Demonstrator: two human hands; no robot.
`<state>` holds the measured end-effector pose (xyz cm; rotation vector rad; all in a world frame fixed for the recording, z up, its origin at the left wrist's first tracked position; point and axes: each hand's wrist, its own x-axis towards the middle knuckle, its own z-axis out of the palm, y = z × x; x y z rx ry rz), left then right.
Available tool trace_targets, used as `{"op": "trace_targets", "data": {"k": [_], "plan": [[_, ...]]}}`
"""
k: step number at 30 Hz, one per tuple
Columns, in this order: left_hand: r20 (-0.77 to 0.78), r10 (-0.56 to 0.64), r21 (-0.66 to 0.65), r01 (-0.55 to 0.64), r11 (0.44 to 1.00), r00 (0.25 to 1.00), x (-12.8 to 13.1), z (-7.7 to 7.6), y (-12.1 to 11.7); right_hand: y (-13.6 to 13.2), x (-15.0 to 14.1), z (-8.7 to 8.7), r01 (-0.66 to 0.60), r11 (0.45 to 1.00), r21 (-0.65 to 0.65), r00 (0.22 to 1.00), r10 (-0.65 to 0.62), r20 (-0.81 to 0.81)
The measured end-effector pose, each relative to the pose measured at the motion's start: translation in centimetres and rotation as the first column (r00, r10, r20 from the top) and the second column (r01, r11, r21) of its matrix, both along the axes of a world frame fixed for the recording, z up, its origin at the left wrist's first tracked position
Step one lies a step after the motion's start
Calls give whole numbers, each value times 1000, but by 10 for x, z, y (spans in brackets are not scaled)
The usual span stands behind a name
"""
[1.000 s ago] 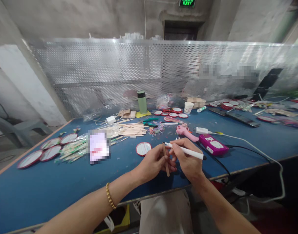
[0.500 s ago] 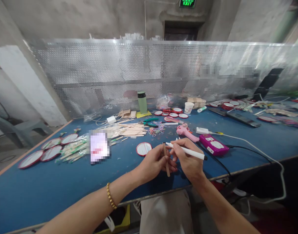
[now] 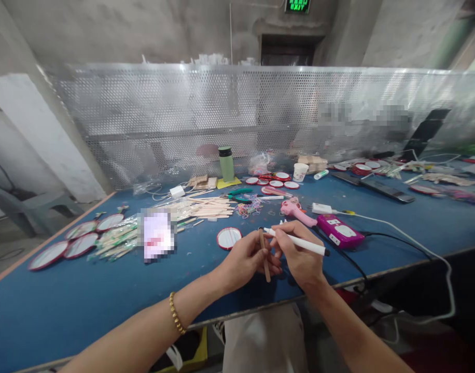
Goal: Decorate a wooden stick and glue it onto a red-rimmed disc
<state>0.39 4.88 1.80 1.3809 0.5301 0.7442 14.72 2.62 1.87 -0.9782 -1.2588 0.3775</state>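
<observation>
Near the table's front edge, my left hand (image 3: 247, 259) is closed on a wooden craft stick (image 3: 266, 267), which it holds nearly upright with the lower end sticking out below the thumb. My right hand (image 3: 302, 256) grips a white marker pen (image 3: 305, 243) with a black end pointing right. The pen's tip meets the upper end of the stick, where a dark spot shows. Just behind my left hand lies a round, red-rimmed white disc (image 3: 229, 238). Some fingers of both hands are hidden behind the stick and the pen.
Loose craft sticks (image 3: 212, 208) lie behind, beside green-handled pliers (image 3: 240, 196) and coloured rubber bands (image 3: 250, 207). A pink glue gun (image 3: 297, 212) and a purple box (image 3: 340, 231) with cables are at right. A green bottle (image 3: 226, 166) stands at the back. More red-rimmed discs (image 3: 81, 245) lie left.
Almost nothing differs. Both hands keep the same hold, with the pen tip still at the stick's upper end; the view has shifted very slightly.
</observation>
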Motion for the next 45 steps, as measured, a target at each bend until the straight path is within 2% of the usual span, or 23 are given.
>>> {"op": "trace_targets", "data": {"k": [8,15,27,45], "plan": [[-30,8,14,-7,1000,1000,0,0,0,1,1,-3,2,1000,-8,1000,-2,30],[-16,3,10,-2,1000,1000,0,0,0,-3,0,1,-5,1000,4,998,5,59],[-31,21,30,-20,999,999,1,-1,0,-1,2,-5,-25,999,-23,998,26,63],[-10,9,29,-8,1000,1000,1,-1,0,0,2,-3,-34,999,-29,998,36,53]]}}
